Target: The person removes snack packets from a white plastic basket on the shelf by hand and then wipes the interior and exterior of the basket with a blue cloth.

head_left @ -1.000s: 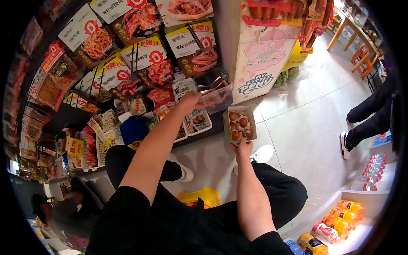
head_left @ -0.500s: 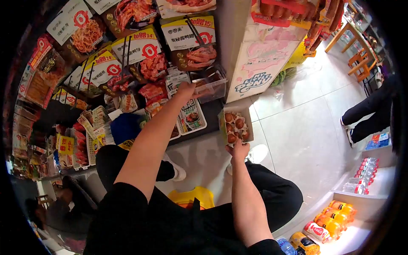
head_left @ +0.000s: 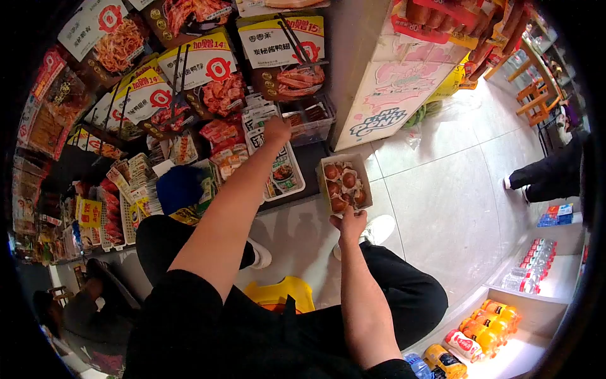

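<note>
My left hand (head_left: 276,131) is at the left wall of a clear plastic bin (head_left: 314,130), its fingers closed around the edge and partly hidden. Brown packaged snacks lie inside the bin. Beside it, a white basket (head_left: 294,188) of printed food packets extends below my wrist. Low over the floor, my right hand (head_left: 351,223) pinches the near edge of an open carton (head_left: 367,165). Several round, reddish-brown, egg-like items (head_left: 348,180) sit in the carton, apparently in clear wrapping.
Large meat-snack packs (head_left: 285,57) line the shelf above. A white printed panel (head_left: 382,95) stands to the right of the bin. Bottled drinks (head_left: 489,328) fill a lit shelf at lower right. A yellow stool (head_left: 278,292) is below me, and another person's legs (head_left: 549,174) appear at right.
The clear bin has settled back flatter beside the packets, with my left hand still at its side. My right hand has tilted the carton toward me, showing more of its contents.
</note>
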### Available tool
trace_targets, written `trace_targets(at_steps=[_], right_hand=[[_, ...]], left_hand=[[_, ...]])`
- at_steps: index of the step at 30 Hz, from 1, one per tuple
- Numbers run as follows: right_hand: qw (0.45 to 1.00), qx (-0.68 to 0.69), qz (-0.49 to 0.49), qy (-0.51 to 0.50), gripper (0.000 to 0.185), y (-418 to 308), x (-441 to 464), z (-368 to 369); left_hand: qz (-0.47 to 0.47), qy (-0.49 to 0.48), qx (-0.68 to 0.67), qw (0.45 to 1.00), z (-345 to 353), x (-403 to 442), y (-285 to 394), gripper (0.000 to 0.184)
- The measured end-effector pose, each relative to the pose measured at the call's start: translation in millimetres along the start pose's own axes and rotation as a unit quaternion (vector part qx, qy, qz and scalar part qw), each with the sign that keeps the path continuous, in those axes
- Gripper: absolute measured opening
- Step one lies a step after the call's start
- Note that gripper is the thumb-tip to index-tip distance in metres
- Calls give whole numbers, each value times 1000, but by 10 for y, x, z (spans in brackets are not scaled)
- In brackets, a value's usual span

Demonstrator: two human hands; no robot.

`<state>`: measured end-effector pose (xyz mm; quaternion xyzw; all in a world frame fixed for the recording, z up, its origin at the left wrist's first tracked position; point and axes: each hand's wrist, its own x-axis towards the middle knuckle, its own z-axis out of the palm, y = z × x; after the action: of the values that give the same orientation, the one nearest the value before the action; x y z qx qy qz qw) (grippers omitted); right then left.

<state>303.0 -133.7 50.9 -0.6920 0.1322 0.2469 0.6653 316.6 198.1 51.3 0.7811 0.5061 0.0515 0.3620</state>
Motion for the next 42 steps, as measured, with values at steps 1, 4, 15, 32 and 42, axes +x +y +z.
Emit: trace_targets(at_steps=[1, 4, 15, 32, 42], right_hand=[[1000, 0, 7, -5, 37, -38, -34, 10], [1000, -7, 11, -16, 36, -72, -75, 40], [999, 3, -7, -34, 36, 36, -3, 232], [998, 0, 5, -61, 36, -103, 53, 631], [996, 28, 27, -86, 33, -61, 122, 848]], left_hand=[[18, -6, 45, 999, -7, -8, 4, 41], [41, 53, 124, 990, 17, -92, 80, 43], [34, -61, 262, 963, -130, -229, 194, 47], [288, -101, 328, 894, -222, -616, 357, 56], [231, -106, 377, 891, -220, -672, 460, 47]])
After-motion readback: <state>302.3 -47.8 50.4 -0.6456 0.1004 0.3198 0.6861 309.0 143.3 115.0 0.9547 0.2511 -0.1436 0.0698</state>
